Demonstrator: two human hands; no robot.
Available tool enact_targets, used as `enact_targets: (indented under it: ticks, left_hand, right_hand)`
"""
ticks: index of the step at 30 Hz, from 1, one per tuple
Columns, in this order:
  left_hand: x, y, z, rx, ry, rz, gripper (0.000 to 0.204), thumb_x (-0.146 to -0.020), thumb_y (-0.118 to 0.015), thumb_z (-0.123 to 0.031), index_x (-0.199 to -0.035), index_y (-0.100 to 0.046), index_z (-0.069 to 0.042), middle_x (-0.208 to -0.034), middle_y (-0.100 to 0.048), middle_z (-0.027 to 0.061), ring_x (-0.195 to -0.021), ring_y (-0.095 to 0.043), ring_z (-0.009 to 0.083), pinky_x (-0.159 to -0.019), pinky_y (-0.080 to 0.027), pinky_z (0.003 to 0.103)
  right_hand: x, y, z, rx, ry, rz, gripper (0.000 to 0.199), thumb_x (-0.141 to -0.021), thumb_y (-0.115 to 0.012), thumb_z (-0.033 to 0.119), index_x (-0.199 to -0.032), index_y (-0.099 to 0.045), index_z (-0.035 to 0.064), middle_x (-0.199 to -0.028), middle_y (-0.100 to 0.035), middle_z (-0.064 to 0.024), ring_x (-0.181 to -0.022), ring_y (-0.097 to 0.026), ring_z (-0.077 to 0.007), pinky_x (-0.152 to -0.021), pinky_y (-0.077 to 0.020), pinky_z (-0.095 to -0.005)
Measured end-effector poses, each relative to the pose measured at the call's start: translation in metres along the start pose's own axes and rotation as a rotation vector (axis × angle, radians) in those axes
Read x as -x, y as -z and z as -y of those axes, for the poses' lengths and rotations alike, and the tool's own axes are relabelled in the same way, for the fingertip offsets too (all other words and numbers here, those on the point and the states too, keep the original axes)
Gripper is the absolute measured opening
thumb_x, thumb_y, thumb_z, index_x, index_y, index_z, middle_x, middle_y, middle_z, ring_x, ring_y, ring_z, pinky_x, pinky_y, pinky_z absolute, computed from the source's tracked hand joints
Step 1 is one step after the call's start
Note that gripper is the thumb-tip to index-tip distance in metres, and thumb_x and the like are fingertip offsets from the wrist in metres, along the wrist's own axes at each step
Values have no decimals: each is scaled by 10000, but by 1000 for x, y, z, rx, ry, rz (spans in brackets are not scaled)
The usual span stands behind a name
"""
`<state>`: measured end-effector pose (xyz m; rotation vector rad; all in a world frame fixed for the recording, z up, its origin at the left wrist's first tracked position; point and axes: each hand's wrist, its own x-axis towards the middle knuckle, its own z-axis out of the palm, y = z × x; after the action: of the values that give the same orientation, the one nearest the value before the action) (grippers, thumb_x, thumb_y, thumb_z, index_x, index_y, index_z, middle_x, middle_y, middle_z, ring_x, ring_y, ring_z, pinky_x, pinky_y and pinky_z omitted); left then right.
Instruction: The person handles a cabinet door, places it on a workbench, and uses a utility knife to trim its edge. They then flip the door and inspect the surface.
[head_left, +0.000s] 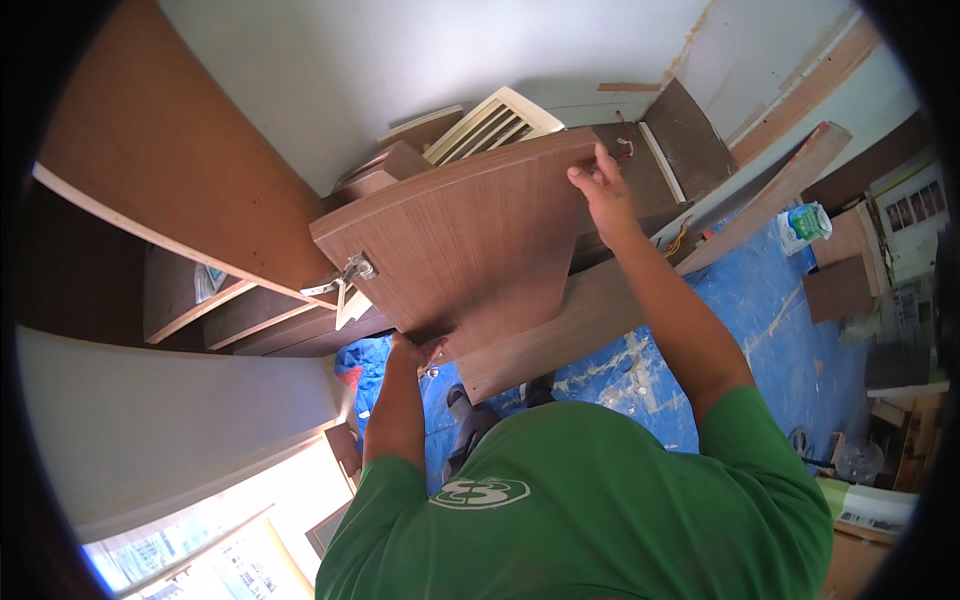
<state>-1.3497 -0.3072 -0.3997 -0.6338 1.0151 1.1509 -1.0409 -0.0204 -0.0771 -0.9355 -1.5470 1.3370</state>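
Observation:
I hold a brown wood-grain door panel (pixel 470 240) up in front of me with both hands. My left hand (pixel 415 350) grips its lower edge from beneath. My right hand (pixel 605 190) clasps the far upper corner, fingers curled over the edge. A metal hinge (pixel 350 272) is fixed near the panel's left corner and points toward a brown cabinet (pixel 200 200) with open shelves on the left. My green shirt (pixel 580 500) fills the bottom of the view.
A long brown board (pixel 600 310) lies under the panel on a blue floor tarp (pixel 770 330). A white slatted grille (pixel 490 125) and dark wood offcuts (pixel 690 125) lean at the wall. A crumpled plastic bag (pixel 805 222) and small boards (pixel 840 285) lie at the right.

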Motion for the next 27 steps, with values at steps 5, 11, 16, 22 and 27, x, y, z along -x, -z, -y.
enact_targets:
  ticks: [5, 11, 16, 22, 27]
  left_hand:
    - [5, 3, -1, -70, 51, -65, 1059, -859, -206, -836, -1498, -342, -2, -1370, -496, 370, -1234, -550, 474, -912, -529, 494]
    - [8, 6, 1, -14, 62, -89, 1164, -827, -192, -888, -1514, -269, 48, -1403, -437, 406, -1276, -520, 479, -939, -489, 495]
    - [19, 12, 7, 87, 81, -68, 1252, -797, -326, -887, -1470, -233, 165, -1382, -433, 437, -1296, -483, 517, -1012, -442, 556]
    - [50, 22, 19, -61, 72, -221, 1161, -795, -389, -826, -1489, -270, 98, -1406, -438, 406, -1249, -531, 500, -932, -443, 625]
    - [71, 41, 43, -315, -142, -319, 1068, -796, -446, -791, -1525, -276, -29, -1343, -536, 328, -1150, -597, 470, -924, -408, 635]
  right_hand:
    - [-2, -2, -4, -1, 47, -32, 742, -905, -694, 156, -1526, -318, 3, -1461, -429, -101, -1326, -425, -179, -1102, -342, -310]
    - [-1, 0, -16, 54, 54, -115, 714, -889, -694, 140, -1503, -359, -5, -1428, -450, -117, -1323, -433, -187, -1096, -357, -321]
    - [9, -1, -12, -32, 62, -140, 693, -896, -651, 177, -1521, -370, 76, -1475, -425, -185, -1354, -422, -272, -1128, -337, -400]
    - [61, 58, -66, 157, -207, -186, 684, -962, -624, 352, -1553, -326, 179, -1512, -388, -127, -1277, -453, -212, -1062, -327, -359]
    - [178, 125, -192, 580, -269, 113, 615, -949, -655, 155, -1476, -395, -26, -1448, -481, -192, -1330, -458, -282, -1130, -336, -386]
